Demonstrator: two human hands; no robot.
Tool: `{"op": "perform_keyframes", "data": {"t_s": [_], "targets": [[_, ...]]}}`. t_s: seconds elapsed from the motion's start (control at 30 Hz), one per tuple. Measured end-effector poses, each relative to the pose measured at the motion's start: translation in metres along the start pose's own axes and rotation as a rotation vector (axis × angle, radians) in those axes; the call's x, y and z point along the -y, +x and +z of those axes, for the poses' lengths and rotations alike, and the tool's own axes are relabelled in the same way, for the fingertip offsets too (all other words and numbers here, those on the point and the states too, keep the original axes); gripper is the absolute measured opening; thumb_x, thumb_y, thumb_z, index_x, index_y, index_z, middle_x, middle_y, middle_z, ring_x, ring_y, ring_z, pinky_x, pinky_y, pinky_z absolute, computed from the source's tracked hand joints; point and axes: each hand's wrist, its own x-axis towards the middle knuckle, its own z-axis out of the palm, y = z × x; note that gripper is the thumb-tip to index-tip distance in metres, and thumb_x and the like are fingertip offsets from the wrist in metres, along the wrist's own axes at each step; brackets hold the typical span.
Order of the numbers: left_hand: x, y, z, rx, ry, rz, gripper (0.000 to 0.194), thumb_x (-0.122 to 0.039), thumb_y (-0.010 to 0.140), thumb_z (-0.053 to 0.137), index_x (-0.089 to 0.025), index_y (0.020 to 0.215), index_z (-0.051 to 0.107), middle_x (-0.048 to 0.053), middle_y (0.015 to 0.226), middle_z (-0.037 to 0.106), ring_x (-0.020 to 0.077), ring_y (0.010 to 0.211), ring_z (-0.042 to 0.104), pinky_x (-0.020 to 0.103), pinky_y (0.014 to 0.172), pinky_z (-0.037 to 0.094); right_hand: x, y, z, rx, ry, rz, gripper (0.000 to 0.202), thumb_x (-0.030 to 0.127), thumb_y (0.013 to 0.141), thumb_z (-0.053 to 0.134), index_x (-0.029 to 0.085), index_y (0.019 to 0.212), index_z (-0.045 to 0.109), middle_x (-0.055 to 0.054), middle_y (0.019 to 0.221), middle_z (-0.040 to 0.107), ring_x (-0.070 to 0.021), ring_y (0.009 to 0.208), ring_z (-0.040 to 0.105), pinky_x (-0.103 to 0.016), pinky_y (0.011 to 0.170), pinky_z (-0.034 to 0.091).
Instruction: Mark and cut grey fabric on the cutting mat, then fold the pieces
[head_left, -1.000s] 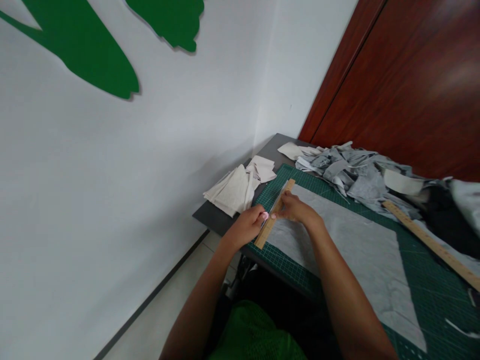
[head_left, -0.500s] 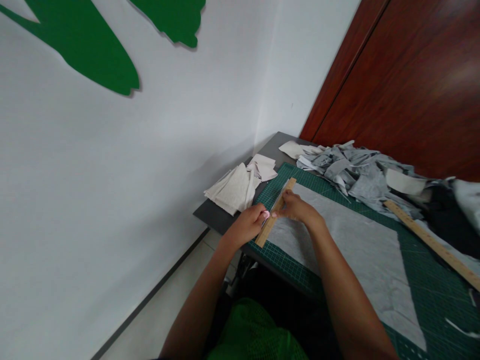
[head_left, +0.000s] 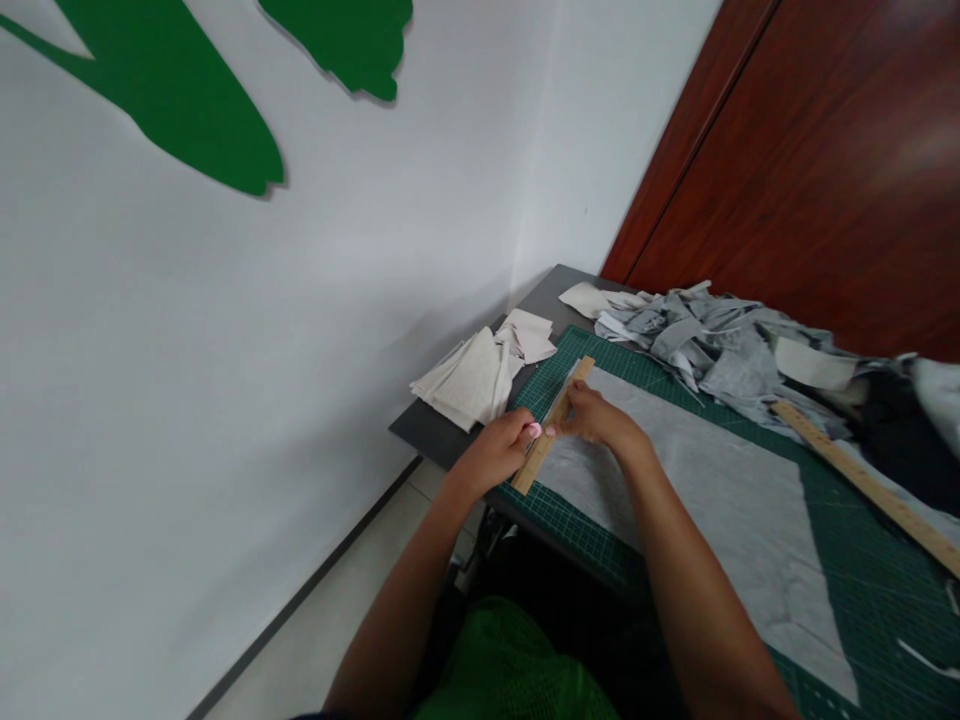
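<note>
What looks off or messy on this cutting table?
Only the loose heap of grey fabric scraps along the table's far edge looks untidy, spilling onto the green cutting mat. The short wooden ruler lies flat along the grey fabric sheet edge.

A short ruler (head_left: 553,423) lies on the cloth's (head_left: 697,480) left edge, on a cutting mat (head_left: 862,570); folded pieces (head_left: 472,380) lie left, scraps (head_left: 712,340) behind.

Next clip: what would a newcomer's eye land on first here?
Both hands meet at the near left edge of the green gridded cutting mat: the left hand and right hand press a short wooden ruler along the edge of a pale grey fabric sheet. Behind it, a heap of grey fabric scraps sprawls before the red-brown wooden door.
</note>
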Motion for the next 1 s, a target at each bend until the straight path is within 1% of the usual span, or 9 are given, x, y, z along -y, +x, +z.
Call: {"op": "perform_keyframes", "data": {"t_s": [0.17,0.37,0.53,0.7,0.8,0.87,1.0], "targets": [[-0.0009,-0.0002,-0.0003,0.001,-0.001,-0.004,0.025,-0.034,0.104,0.039,-0.022,0.085,0.049,-0.003,0.078,0.055,0.0158,0.076,0.055,0.029,0.068,0.036,0.0021,-0.0005,-0.0003,0.001,0.008,0.017,0.059,0.046,0.073,0.083,0.014,0.118,0.062,-0.017,0.128,0.053,-0.0326,0.116,0.056,-0.035,0.095,0.045],[-0.0031,0.0012,-0.0021,0.004,-0.013,-0.022,0.025,-0.033,0.103,0.039,-0.022,0.083,0.048,-0.002,0.078,0.055,0.0164,0.078,0.056,0.029,0.069,0.037,0.0012,0.0004,0.003,-0.028,0.033,0.026,0.062,0.046,0.073,0.083,0.013,0.121,0.061,-0.016,0.128,0.055,-0.0308,0.116,0.056,-0.033,0.092,0.046],[-0.0012,0.002,-0.0014,0.015,-0.003,-0.032,0.023,-0.033,0.103,0.04,-0.022,0.084,0.049,-0.002,0.079,0.057,0.0171,0.08,0.057,0.029,0.069,0.037,-0.0014,0.0014,0.0044,-0.02,0.078,0.003,0.061,0.045,0.073,0.083,0.015,0.122,0.061,-0.014,0.129,0.054,-0.0306,0.119,0.054,-0.034,0.096,0.043],[0.0012,0.0004,0.0003,-0.004,0.004,0.0,0.025,-0.034,0.104,0.039,-0.022,0.083,0.046,-0.003,0.077,0.054,0.0162,0.078,0.056,0.028,0.067,0.035,-0.003,0.0023,0.0063,-0.029,0.06,0.009,0.073,0.049,0.072,0.083,0.013,0.129,0.056,-0.017,0.132,0.052,-0.0321,0.123,0.053,-0.033,0.096,0.044],[0.0011,-0.0002,0.0006,-0.001,0.0,-0.003,0.025,-0.034,0.104,0.038,-0.022,0.084,0.047,-0.002,0.078,0.055,0.0163,0.078,0.056,0.028,0.068,0.036,-0.0039,0.0026,0.008,-0.035,0.047,0.005,0.068,0.05,0.073,0.082,0.014,0.125,0.058,-0.016,0.133,0.052,-0.0318,0.124,0.053,-0.033,0.097,0.044],[0.0005,-0.0002,0.0005,0.004,0.002,-0.015,0.025,-0.034,0.104,0.039,-0.022,0.084,0.047,-0.002,0.079,0.056,0.0166,0.079,0.056,0.029,0.068,0.036,-0.0034,0.002,0.008,-0.031,0.038,0.003,0.064,0.05,0.074,0.081,0.013,0.122,0.059,-0.017,0.133,0.052,-0.0325,0.124,0.053,-0.034,0.097,0.044],[-0.0007,0.0005,-0.0004,0.0,0.015,-0.015,0.026,-0.034,0.104,0.038,-0.022,0.083,0.047,-0.002,0.078,0.055,0.0169,0.078,0.056,0.029,0.067,0.036,0.0019,-0.0011,0.0051,-0.019,0.026,0.016,0.06,0.046,0.076,0.08,0.013,0.121,0.06,-0.019,0.134,0.052,-0.0325,0.122,0.054,-0.036,0.097,0.044]]}}
